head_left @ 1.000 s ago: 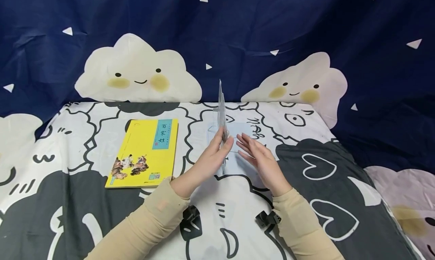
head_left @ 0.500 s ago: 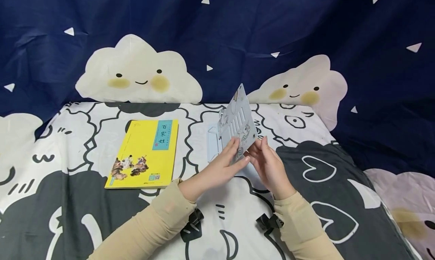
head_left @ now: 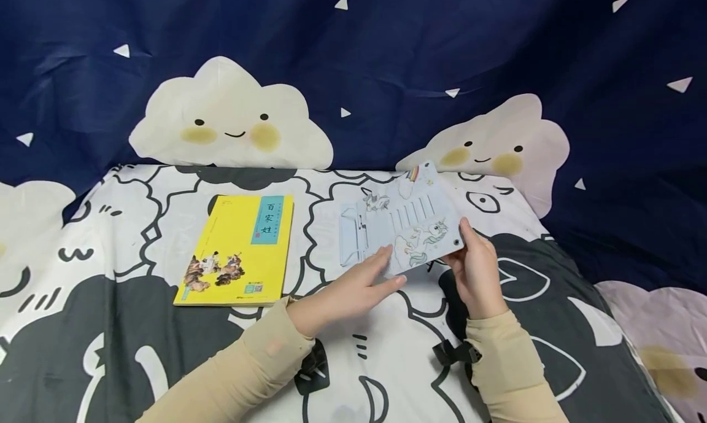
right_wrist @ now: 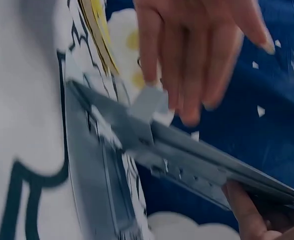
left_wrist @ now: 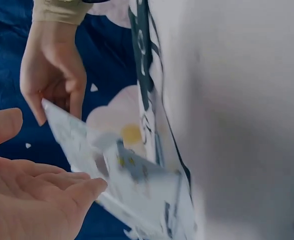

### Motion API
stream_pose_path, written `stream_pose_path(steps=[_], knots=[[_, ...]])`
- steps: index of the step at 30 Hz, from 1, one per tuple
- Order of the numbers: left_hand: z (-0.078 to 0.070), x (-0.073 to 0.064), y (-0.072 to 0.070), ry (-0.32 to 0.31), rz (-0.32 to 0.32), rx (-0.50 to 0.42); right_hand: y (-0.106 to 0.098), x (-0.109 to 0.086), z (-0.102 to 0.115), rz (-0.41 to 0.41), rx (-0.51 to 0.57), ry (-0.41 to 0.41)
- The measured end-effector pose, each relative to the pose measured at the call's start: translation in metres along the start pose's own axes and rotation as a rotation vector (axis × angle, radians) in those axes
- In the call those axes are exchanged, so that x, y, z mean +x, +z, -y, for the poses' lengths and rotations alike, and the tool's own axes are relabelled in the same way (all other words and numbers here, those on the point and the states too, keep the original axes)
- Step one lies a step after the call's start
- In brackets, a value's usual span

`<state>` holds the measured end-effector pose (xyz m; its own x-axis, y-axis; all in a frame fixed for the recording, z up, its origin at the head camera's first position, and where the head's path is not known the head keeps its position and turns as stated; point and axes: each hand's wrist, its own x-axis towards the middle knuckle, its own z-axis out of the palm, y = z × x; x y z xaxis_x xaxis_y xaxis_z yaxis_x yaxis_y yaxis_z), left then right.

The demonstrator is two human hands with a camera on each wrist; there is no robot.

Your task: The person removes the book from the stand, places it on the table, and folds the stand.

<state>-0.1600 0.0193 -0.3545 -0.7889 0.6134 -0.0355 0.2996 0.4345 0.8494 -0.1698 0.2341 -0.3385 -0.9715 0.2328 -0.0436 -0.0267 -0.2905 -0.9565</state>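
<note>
A pale blue folding book stand (head_left: pixel 405 220) with unicorn drawings and slots stands partly unfolded on the bedding, its panel tilted over its base (head_left: pixel 349 236). My right hand (head_left: pixel 476 263) pinches the panel's near right corner between thumb and fingers, also seen in the left wrist view as the right hand (left_wrist: pixel 57 70). My left hand (head_left: pixel 353 288) lies at the panel's lower left edge, fingers straight and thumb apart. In the right wrist view the left hand (right_wrist: pixel 191 55) is beside the panel; whether it touches the panel I cannot tell.
A yellow book (head_left: pixel 234 251) with a blue title label lies flat left of the stand. The cloth beneath (head_left: pixel 353 343) has black-and-white cartoon prints. A dark blue curtain (head_left: pixel 364 54) with cloud faces hangs behind.
The stand's panel, upright and edge-on at first, has swung down to the right and shows its printed face. My right hand has taken its corner and moved right.
</note>
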Motion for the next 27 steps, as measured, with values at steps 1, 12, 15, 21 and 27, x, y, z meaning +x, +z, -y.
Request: stream_pose_path(steps=[1, 12, 15, 21, 27], knots=[[0.002, -0.001, -0.001, -0.015, -0.004, 0.008, -0.004, 0.002, 0.001, -0.019, -0.033, 0.016], [0.024, -0.009, -0.016, -0.084, -0.078, -0.008, -0.042, 0.026, -0.004, 0.041, -0.323, 0.091], [0.031, -0.009, -0.017, -0.105, -0.107, -0.039, -0.051, 0.031, -0.005, 0.092, -0.437, 0.125], [0.044, -0.009, -0.021, -0.161, -0.154, -0.159, -0.065, 0.04, -0.012, 0.173, -0.658, 0.195], [0.051, -0.009, -0.027, -0.221, -0.131, -0.321, -0.072, 0.044, -0.024, 0.215, -0.765, 0.244]])
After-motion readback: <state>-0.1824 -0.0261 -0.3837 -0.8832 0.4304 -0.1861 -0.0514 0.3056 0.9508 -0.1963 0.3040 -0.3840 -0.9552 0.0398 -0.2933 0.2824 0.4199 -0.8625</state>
